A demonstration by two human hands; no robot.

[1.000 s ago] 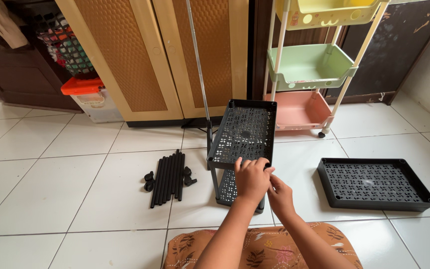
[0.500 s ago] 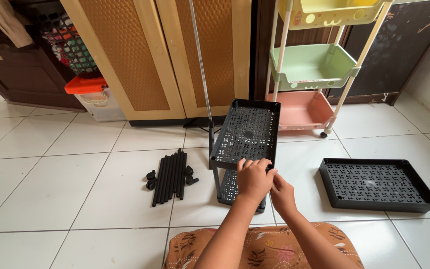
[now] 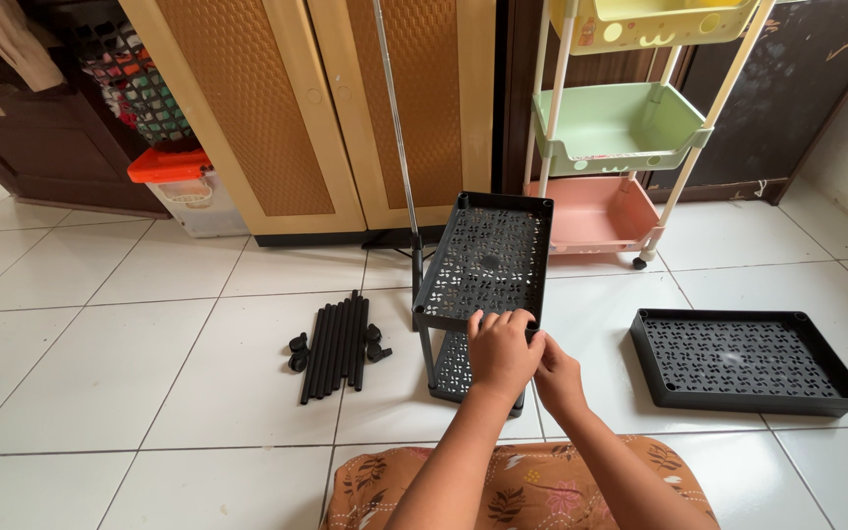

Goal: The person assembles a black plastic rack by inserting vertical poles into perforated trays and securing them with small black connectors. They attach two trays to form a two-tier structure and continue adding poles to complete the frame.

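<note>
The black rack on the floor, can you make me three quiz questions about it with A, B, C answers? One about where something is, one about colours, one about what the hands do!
1. Where does the loose black tray lie?
A. On the floor tiles right of the rack
B. Inside the wardrobe
C. On the cart's top basket

2. What colour is the middle basket of the rolling cart?
A. Blue
B. Green
C. Black

3. What are the hands doing?
A. Both are at the near edge of the rack's upper shelf
B. Both hold the black tubes
C. Both rest flat on the floor

Answers:
1 A: it lies flat on the white tiles, apart from the black rack.
2 B: green sits between the yellow and pink baskets.
3 A: the left hand grips the shelf edge, the right hand is at its near right corner; the black tubes lie untouched.
</note>
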